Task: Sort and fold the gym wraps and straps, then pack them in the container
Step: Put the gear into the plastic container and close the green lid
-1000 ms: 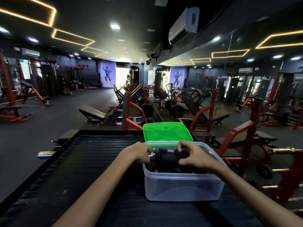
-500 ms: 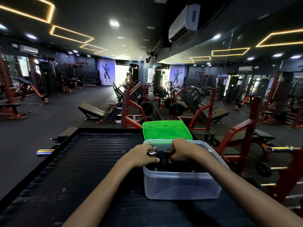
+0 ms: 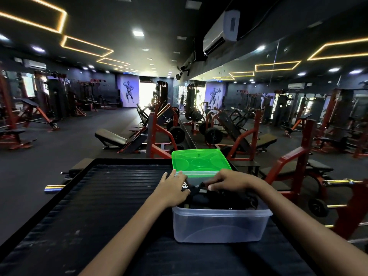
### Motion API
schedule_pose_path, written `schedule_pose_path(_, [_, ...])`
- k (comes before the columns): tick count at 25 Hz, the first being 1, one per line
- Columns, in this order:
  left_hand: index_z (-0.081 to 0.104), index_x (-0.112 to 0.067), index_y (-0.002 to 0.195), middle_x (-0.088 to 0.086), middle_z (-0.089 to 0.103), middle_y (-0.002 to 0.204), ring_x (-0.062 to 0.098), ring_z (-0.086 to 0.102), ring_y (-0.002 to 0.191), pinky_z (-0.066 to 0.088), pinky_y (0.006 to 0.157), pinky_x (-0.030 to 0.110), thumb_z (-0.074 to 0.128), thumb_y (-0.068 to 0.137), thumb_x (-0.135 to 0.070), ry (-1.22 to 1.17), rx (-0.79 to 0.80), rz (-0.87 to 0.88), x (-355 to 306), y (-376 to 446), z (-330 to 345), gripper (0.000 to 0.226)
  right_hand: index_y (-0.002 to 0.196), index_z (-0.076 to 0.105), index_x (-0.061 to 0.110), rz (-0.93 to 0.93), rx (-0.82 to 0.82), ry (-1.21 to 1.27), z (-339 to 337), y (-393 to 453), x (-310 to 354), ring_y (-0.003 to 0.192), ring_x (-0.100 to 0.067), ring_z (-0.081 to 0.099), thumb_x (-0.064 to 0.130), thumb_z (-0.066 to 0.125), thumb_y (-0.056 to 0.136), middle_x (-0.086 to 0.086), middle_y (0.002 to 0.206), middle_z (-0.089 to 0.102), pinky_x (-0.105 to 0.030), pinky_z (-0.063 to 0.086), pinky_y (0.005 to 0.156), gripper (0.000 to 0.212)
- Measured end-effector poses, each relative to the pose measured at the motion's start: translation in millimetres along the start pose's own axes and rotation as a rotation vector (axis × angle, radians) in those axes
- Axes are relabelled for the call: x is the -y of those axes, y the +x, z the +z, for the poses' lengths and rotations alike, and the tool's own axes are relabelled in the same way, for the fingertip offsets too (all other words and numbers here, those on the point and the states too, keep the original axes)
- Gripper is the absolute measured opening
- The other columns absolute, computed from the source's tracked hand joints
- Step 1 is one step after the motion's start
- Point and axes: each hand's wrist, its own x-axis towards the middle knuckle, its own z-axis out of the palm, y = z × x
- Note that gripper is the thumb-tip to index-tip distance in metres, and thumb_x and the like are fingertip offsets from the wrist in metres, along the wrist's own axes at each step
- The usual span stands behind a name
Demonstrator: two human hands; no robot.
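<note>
A clear plastic container [image 3: 219, 226] stands on the black ribbed mat [image 3: 103, 198], filled to the rim with black wraps and straps [image 3: 223, 200]. My left hand [image 3: 172, 189] lies over the container's left rim with straight fingers resting on the black fabric, which shows a white print there. My right hand [image 3: 229, 181] presses down on the top of the pile near the back, fingers bent over the fabric. The green lid [image 3: 200, 161] lies flat just behind the container.
The mat sits on a raised black-edged platform [image 3: 79, 170] with open surface to the left. Red and black gym machines [image 3: 159, 132] and benches stand beyond it. A chrome bar end [image 3: 53, 189] sticks out at the left; a red frame [image 3: 350, 206] stands close on the right.
Both hands have shifted toward the container's back and left. My left hand went from curled at the rim to flatter fingers on the fabric. The pile sits lower.
</note>
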Motion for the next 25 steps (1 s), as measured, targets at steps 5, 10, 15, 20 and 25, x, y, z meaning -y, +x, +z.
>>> schedule_pose_path(5, [0.026, -0.011, 0.146, 0.009, 0.016, 0.157, 0.021, 0.007, 0.145, 0.002, 0.117, 0.036, 0.035, 0.098, -0.044, 0.032, 0.025, 0.042, -20.8, 4.4, 4.0, 0.058, 0.129, 0.056, 0.01, 0.122, -0.166, -0.121, -20.4, -28.8, -45.0, 0.125, -0.012, 0.049, 0.021, 0.055, 0.092, -0.003, 0.136, 0.053, -0.017, 0.035, 0.095, 0.038])
schedule_pose_path(10, [0.007, -0.031, 0.149, 0.0, 0.011, 0.158, 0.025, -0.004, 0.146, -0.006, 0.115, 0.045, 0.022, 0.099, -0.05, 0.236, 0.159, 0.066, -27.3, 10.0, 16.7, 0.056, 0.121, 0.063, 0.009, 0.159, -0.19, -0.182, -6.8, -29.1, -57.3, 0.122, -0.012, 0.052, 0.024, 0.074, 0.077, -0.003, 0.128, 0.06, -0.011, 0.036, 0.091, 0.047])
schedule_pose_path(15, [0.005, -0.041, 0.147, -0.005, 0.009, 0.158, 0.022, -0.007, 0.146, -0.009, 0.116, 0.046, 0.021, 0.097, -0.055, 0.248, 0.161, 0.072, -26.2, 12.8, 20.2, 0.055, 0.098, 0.072, 0.001, 0.228, -0.133, -0.256, -11.3, -7.7, -53.9, 0.102, -0.025, 0.062, 0.025, 0.079, 0.07, -0.016, 0.104, 0.069, -0.027, 0.045, 0.076, 0.038])
schedule_pose_path(20, [0.018, -0.036, 0.147, -0.001, 0.006, 0.159, 0.021, -0.002, 0.146, -0.007, 0.115, 0.044, 0.025, 0.096, -0.056, 0.213, 0.151, 0.065, -26.7, 10.8, 15.6, 0.056, 0.094, 0.072, 0.002, 0.187, -0.127, -0.236, -10.1, -13.7, -57.7, 0.098, -0.022, 0.064, 0.028, 0.077, 0.072, -0.014, 0.096, 0.071, -0.028, 0.044, 0.074, 0.034])
schedule_pose_path(25, [0.009, -0.029, 0.15, 0.002, -0.004, 0.159, 0.023, -0.006, 0.146, -0.005, 0.116, 0.045, 0.022, 0.093, -0.063, 0.103, 0.077, -0.051, -42.4, 19.3, 15.4, 0.067, 0.146, 0.027, 0.007, 0.072, -0.147, -0.064, -10.6, -7.6, -58.1, 0.145, -0.022, 0.015, 0.04, 0.048, 0.095, -0.012, 0.155, 0.02, -0.029, 0.013, 0.115, 0.064])
